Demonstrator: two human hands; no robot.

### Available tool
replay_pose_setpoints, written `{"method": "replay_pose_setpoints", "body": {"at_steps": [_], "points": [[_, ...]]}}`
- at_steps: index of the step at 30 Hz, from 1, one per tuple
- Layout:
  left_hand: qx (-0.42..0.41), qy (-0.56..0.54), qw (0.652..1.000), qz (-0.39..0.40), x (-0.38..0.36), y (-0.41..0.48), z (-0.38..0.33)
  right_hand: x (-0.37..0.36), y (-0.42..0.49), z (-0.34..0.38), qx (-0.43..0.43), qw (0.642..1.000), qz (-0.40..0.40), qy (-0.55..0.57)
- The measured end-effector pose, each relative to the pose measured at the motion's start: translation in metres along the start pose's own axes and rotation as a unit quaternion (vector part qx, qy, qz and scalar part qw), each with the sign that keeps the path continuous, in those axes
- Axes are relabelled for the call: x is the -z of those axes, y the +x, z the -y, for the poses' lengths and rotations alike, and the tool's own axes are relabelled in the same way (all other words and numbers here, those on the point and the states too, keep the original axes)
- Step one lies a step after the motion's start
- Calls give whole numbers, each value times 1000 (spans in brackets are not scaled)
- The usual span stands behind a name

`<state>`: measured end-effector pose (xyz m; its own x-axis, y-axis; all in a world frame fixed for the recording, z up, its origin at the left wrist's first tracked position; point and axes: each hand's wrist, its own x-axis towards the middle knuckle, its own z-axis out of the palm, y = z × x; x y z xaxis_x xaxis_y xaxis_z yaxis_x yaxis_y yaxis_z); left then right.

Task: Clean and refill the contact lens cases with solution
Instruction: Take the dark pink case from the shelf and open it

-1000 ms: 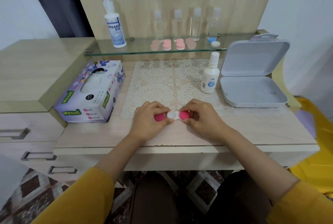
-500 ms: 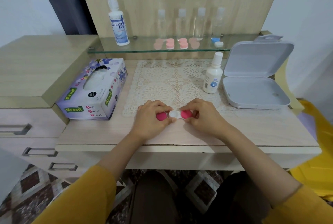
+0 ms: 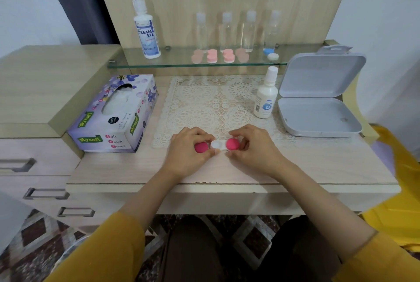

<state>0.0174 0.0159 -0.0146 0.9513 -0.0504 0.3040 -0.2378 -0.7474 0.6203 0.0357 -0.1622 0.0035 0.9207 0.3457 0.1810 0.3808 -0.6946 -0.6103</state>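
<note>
Centre frame, on the tabletop (image 3: 318, 168): your left hand (image 3: 188, 153) pinches a loose pink cap (image 3: 201, 147) beside the contact lens case (image 3: 216, 145). Your right hand (image 3: 254, 150) pinches the second pink cap (image 3: 232, 144). The case's long axis runs left-right between them.

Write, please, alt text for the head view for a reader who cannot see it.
A left hand and a right hand pinch the pink caps of a white contact lens case on a desk. A tissue box lies at left, a small white bottle and open grey box at right, a solution bottle on the shelf behind.
</note>
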Motion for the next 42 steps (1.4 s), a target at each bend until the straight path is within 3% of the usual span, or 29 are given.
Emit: {"method": "replay_pose_setpoints", "body": {"at_steps": [3, 8, 13, 21, 30, 35, 42], "points": [[-2, -2, 1000, -2, 0, -1, 0, -4, 2, 0, -13, 1000, -19, 0], [-3, -6, 1000, -7, -1, -1, 1, 5, 5, -1, 30, 998, 47, -4], [-1, -4, 1000, -5, -1, -1, 0, 2, 6, 5, -1, 999, 19, -29], [-7, -3, 1000, -10, 0, -2, 0, 20, 8, 10, 72, 993, 86, -42], [0, -13, 1000, -10, -1, -1, 1, 36, 3, -9, -19, 998, 18, -54], [0, -11, 1000, -15, -1, -1, 1, 33, 2, -15, -23, 995, 24, -98], [0, -1, 1000, -13, -1, -2, 1, 19, 0, -12, -4, 999, -8, -40]]}}
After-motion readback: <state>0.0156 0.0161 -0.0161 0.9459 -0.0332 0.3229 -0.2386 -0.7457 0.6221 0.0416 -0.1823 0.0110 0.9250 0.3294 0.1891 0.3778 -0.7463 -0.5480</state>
